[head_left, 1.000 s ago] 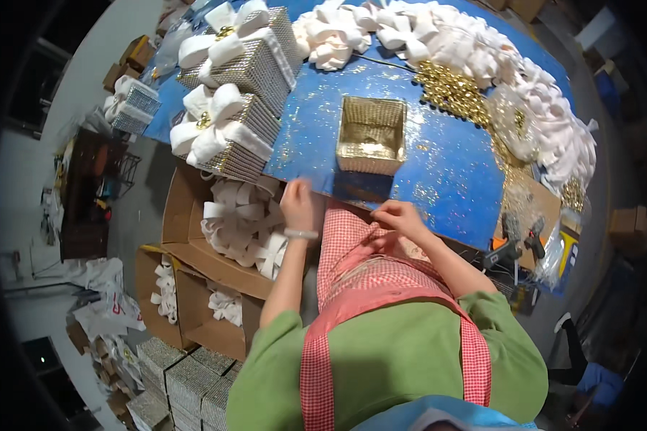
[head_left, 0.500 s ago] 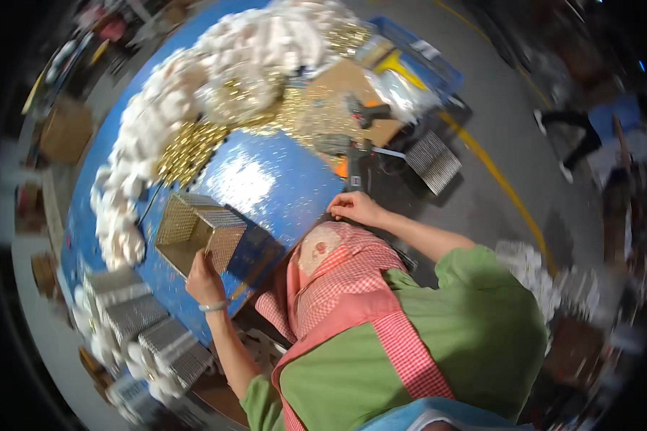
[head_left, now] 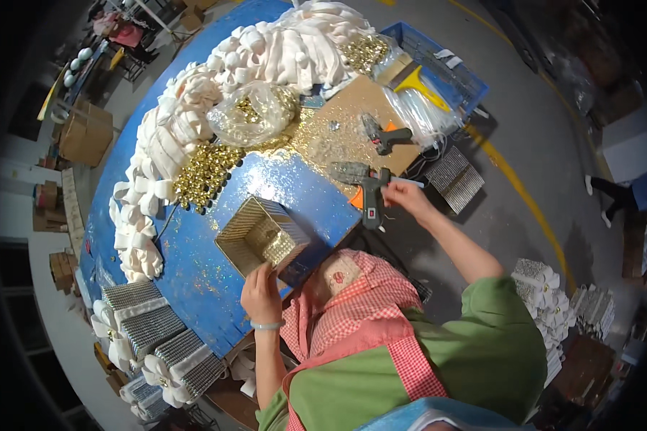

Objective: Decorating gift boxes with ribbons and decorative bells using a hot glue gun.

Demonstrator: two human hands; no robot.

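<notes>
My left hand [head_left: 261,296] is closed on the near rim of a gold, ribbed square box [head_left: 250,235], which tilts on the blue table with its open side toward me. My right hand [head_left: 405,197] is at the table's right edge, fingers curled, right beside the handle of a black glue gun [head_left: 372,197]. A pale stick shows at the gun's back end. Whether the fingers touch the gun, or hold something small, I cannot make out. A second glue gun [head_left: 387,136] lies farther off on a glitter-strewn cardboard sheet [head_left: 352,108].
White fabric bows [head_left: 287,47] heap along the table's far and left sides. Gold beads [head_left: 205,172] lie before them, beside a clear bag [head_left: 244,118]. A blue crate [head_left: 438,65] stands back right. Silver boxes with white flowers [head_left: 147,316] stand front left; another silver box [head_left: 454,179] is at right.
My right hand has moved right and away from me, from near my apron to the glue gun. The gold box has turned in my left hand, its open side now facing me more.
</notes>
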